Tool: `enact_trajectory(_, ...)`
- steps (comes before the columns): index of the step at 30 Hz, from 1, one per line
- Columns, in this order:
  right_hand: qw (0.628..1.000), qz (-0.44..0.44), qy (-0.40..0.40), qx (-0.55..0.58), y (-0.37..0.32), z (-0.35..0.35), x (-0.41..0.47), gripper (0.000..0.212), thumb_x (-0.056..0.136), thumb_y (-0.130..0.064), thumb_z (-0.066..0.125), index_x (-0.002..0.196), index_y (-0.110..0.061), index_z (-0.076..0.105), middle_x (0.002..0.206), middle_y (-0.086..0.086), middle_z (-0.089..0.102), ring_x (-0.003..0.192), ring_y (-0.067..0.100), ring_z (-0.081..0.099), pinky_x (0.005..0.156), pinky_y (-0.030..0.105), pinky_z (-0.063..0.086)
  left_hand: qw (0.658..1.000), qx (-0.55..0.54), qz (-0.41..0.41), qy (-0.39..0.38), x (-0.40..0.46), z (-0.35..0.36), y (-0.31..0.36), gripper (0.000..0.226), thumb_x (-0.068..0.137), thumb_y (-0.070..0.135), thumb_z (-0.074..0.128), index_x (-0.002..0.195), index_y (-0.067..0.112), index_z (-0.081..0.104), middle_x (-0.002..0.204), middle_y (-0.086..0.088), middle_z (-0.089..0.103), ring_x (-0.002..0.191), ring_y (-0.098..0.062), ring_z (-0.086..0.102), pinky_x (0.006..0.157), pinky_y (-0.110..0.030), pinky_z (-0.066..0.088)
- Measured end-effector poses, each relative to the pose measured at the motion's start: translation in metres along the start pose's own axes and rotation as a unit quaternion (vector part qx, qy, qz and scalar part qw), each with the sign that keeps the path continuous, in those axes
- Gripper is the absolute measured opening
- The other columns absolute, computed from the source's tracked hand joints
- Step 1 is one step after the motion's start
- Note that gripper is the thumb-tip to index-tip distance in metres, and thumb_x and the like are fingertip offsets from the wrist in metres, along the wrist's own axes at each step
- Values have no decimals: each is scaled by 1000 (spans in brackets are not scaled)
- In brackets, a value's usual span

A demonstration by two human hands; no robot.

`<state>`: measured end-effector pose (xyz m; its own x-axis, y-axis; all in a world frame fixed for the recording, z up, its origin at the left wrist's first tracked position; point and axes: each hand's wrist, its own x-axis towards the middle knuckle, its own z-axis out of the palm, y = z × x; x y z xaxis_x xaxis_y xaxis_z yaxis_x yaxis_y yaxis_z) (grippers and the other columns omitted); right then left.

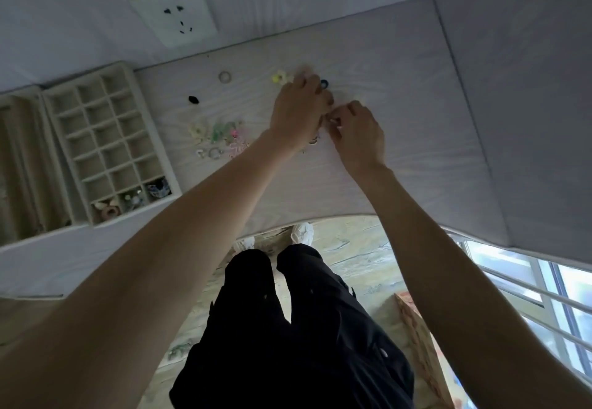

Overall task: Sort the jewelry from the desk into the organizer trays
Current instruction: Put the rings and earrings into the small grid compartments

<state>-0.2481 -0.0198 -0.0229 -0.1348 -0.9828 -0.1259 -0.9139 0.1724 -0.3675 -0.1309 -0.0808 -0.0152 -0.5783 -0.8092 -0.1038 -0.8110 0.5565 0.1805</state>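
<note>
Meanwhile both hands work close together over the far middle of the worktop (400,139). The left hand (299,109) curls its fingers down onto small pieces there; what it grips I cannot tell. The right hand (357,133) pinches a small pale piece. A loose jewelry pile (221,138) lies between them and the compartmented organizer tray (105,142), whose nearest cells hold items.
</note>
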Motion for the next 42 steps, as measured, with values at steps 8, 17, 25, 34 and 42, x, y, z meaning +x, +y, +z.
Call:
enact_trajectory(8, 971, 35, 52, 231, -5, -27, -24, 10, 91, -21, 60, 93, -15, 68, 79, -4, 67, 71, 12, 64, 72, 33, 54, 964, -249, -51, 74, -32, -14, -6, 12, 88, 22, 64, 94, 18, 73, 112, -4, 61, 96, -17, 57, 83, -27, 42)
enact_trajectory(17, 863, 44, -91, 494, -130, -15, -61, 15, 84, -8, 69, 84, -14, 56, 69, 3, 66, 58, 11, 64, 59, 23, 53, 810, -541, -221, 51, -175, -39, -70, 15, 81, 36, 67, 95, 32, 63, 95, 11, 68, 93, -5, 65, 85, -24, 50)
enact_trajectory(25, 893, -32, -202, 400, -247, 57, -66, 16, 84, -19, 69, 79, -29, 59, 75, -7, 64, 67, 9, 61, 64, 24, 49, 737, -538, -356, 202, -279, -39, -164, 15, 84, 9, 70, 93, 20, 64, 81, 11, 66, 77, 3, 62, 70, -14, 47)
enact_trajectory(34, 944, -27, -134, 299, -302, 103, -70, 10, 79, -19, 75, 83, -15, 66, 72, -9, 62, 67, 5, 58, 68, 23, 50, 914, -258, -278, 144, -296, -39, -232, 14, 88, 22, 65, 99, 16, 71, 91, 0, 70, 87, -18, 60, 78, -23, 40)
enact_trajectory(42, 971, -142, -57, 181, -305, 111, -71, 12, 83, -9, 64, 93, -10, 69, 84, 3, 69, 76, 19, 61, 64, 37, 51, 967, -158, -151, 134, -293, -27, -254, 24, 85, 23, 63, 106, 16, 71, 105, -2, 68, 99, -30, 56, 86, -41, 43)
